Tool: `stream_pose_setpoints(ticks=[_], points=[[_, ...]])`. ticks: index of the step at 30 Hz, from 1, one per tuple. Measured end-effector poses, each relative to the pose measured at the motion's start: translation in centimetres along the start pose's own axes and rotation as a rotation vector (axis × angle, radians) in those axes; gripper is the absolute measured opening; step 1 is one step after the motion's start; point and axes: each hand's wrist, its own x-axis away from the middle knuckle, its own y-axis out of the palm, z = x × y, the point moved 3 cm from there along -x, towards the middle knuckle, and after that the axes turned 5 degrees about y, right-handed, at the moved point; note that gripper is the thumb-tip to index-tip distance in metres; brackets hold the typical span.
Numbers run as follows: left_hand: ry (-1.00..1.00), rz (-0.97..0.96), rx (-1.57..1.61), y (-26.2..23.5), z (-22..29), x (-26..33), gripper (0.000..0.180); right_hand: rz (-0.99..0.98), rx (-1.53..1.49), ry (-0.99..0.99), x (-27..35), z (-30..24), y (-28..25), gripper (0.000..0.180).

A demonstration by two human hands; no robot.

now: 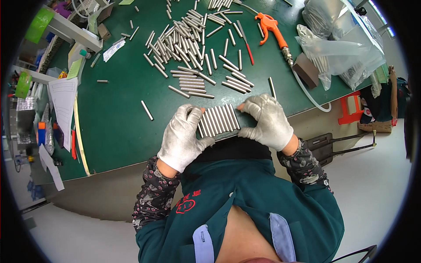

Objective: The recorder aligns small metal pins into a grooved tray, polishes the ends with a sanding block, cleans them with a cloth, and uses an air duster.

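A green table [123,136] fills the upper view, a heap of metal pins [186,44] toward its far side, an orange air gun [274,33] to their right and plastic bags [340,52] near the right edge. Pale floor [372,175] shows beyond. A neat row of pins [219,120] lies at the near edge, between the gloved hands. The left hand [180,136] bends round the row's left end, thumb low; whether it pinches is unclear. The right hand [268,122] arches at the other end, finger and thumb spread apart.
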Motion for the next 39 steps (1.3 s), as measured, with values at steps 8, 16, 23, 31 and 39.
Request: stream_pose_setpoints(ticks=[8,16,23,31,39], points=[[0.035,-0.023,-0.017,0.1,1.0,-0.7,0.077,-0.155,0.057,-0.026,-2.0,-2.1,1.4,0.082],[0.067,-0.041,-0.078,0.5,1.1,-0.6,0.066,-0.181,0.01,0.018,-1.7,-2.5,2.3,0.069],[0.054,0.068,0.137,0.2,0.0,-0.2,0.07,0.052,0.075,0.161,-3.4,-0.8,-0.7,0.038],[0.022,0.263,0.132,-0.2,-0.9,-0.4,0.056,0.097,0.38,0.313,-5.4,0.8,-0.6,0.019],[0.155,0.171,0.019,-1.5,1.0,-5.9,0.036,0.074,0.248,0.356,-4.9,1.3,-0.3,0.015]])
